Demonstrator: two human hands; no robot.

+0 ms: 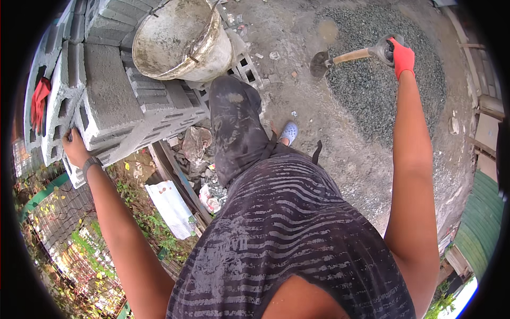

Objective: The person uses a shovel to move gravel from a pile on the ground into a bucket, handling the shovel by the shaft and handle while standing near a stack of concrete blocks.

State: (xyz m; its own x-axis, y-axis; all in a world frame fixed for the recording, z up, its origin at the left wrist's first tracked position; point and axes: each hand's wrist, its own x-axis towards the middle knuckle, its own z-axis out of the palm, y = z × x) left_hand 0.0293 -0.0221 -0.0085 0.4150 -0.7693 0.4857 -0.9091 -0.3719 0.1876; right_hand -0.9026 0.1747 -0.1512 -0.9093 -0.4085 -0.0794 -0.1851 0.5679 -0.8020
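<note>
My bare left hand point(77, 150), with a dark watch on the wrist, grips the lower edge of a hollow concrete block point(109, 80) in the stack at the left. A loose red glove point(40, 103) lies on the blocks just beyond it. On the other side, my right hand point(403, 57), in a red glove, is closed around the grip of a shovel point(351, 56). The shovel's short wooden shaft points left, and its dark blade rests at the edge of a grey gravel pile point(419, 90).
A cement-stained bucket point(215, 56) stands tilted on the blocks, close to my knee. Wooden planks point(172, 175), rubble and a white sack point(169, 207) lie below the stack. Green corrugated sheeting point(482, 210) runs along the right side.
</note>
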